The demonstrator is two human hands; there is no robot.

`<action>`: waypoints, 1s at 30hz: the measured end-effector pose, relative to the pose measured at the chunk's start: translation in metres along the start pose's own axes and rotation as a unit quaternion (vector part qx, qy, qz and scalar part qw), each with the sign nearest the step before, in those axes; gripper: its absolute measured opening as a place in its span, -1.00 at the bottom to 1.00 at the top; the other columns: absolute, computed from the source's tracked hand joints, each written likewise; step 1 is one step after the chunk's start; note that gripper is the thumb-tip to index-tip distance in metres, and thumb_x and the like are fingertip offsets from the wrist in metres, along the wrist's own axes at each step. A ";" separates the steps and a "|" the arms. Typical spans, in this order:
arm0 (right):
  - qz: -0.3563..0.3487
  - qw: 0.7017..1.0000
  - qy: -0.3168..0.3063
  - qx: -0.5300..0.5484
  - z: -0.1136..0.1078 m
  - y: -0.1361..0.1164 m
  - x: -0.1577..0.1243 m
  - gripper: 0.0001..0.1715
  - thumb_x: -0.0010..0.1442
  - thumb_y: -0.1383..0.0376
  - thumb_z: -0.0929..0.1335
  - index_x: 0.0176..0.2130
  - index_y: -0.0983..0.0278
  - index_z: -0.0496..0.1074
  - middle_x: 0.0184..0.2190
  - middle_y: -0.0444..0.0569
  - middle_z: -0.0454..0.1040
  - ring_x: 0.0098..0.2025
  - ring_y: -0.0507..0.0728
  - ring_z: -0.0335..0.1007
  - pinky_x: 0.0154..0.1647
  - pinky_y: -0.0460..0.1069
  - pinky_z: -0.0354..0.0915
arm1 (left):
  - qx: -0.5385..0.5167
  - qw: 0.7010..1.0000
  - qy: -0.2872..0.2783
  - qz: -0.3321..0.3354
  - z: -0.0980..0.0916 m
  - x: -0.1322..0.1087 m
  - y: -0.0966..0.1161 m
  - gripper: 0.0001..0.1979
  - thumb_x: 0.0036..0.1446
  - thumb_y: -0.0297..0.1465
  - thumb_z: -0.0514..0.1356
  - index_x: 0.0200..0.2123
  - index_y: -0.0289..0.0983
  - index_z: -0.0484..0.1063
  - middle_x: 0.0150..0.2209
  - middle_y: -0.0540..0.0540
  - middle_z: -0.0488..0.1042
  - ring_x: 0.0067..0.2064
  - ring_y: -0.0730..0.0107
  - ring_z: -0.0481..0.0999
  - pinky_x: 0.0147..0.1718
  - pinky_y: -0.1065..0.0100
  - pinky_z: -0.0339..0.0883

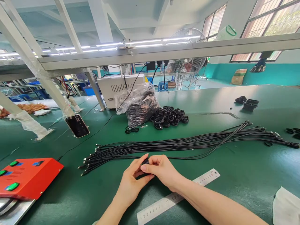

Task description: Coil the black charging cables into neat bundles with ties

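Observation:
A small black coiled cable [145, 162] is pinched between the fingers of my left hand [131, 181] and my right hand [164, 172]. Both hands are closed on it, and the fingers cover most of the coil. Just beyond them, a long bundle of straight black cables [164, 145] with metal-tipped connectors stretches across the green table [234, 187]. Under my right forearm lies a steel ruler [161, 206], partly hidden. Farther back sits a pile of coiled black cables [170, 117].
A clear plastic bag [142, 109] full of dark items stands beside the coils, with scissors [131, 129] in front. At left are a red box with green buttons [30, 178] and a phone [77, 126] by a frame post. A white cloth [287, 207] lies at lower right.

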State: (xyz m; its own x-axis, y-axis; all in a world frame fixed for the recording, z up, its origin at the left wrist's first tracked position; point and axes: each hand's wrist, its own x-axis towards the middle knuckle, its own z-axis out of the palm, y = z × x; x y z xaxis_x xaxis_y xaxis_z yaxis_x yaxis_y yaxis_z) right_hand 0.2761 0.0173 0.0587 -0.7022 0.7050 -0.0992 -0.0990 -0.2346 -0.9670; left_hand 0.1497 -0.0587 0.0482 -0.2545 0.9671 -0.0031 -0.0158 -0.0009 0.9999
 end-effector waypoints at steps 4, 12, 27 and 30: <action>-0.016 0.999 -0.005 -0.035 -0.001 -0.001 0.001 -0.44 -0.15 -0.05 0.50 -0.63 0.27 0.22 -0.64 -0.23 0.15 -0.52 -0.01 0.02 -0.50 -0.09 -0.02 | -0.024 1.000 -0.005 -0.006 0.001 -0.002 0.004 -0.44 -0.14 -0.45 0.40 0.00 -0.07 0.46 -0.05 -0.04 0.47 -0.01 0.12 0.49 0.05 0.11 0.36; -0.101 0.962 0.014 -0.252 -0.034 -0.035 0.003 -0.56 0.15 -0.06 0.35 -0.31 0.27 0.47 -0.42 -0.11 0.37 -0.37 0.06 0.25 -0.32 -0.03 0.21 | -0.160 0.983 -0.048 -0.079 -0.007 -0.002 0.012 -0.30 -0.08 -0.39 0.41 0.16 -0.11 0.29 -0.06 -0.18 0.55 -0.04 0.07 0.55 0.04 0.07 0.32; -0.265 0.852 -0.088 -0.443 -0.018 -0.033 -0.010 -0.22 -0.16 0.17 0.54 0.06 0.18 0.35 0.00 0.02 0.41 0.07 0.27 0.19 0.12 0.19 0.03 | -0.288 0.942 -0.123 -0.121 -0.017 -0.004 0.010 -0.74 0.29 -0.34 0.07 -0.04 -0.27 0.46 -0.19 -0.19 0.62 -0.16 0.21 0.62 -0.31 0.34 0.47; -0.276 0.842 -0.089 -0.456 -0.018 -0.031 -0.009 -0.21 -0.14 0.18 0.52 0.08 0.21 0.33 0.00 0.03 0.42 0.05 0.27 0.21 0.12 0.18 0.01 | -0.288 0.942 -0.110 -0.131 -0.016 -0.004 0.011 -0.73 0.29 -0.32 0.07 -0.06 -0.30 0.46 -0.19 -0.20 0.61 -0.20 0.21 0.62 -0.33 0.34 0.47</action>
State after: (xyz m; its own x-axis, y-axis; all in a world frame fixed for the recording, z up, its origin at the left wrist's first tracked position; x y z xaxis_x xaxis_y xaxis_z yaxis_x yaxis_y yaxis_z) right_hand 0.2983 0.0304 0.0854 -0.8290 0.4087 0.3816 0.0815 0.7635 -0.6407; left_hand 0.1355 -0.0664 0.0586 0.0370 0.9825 -0.1827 -0.5882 0.1692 0.7908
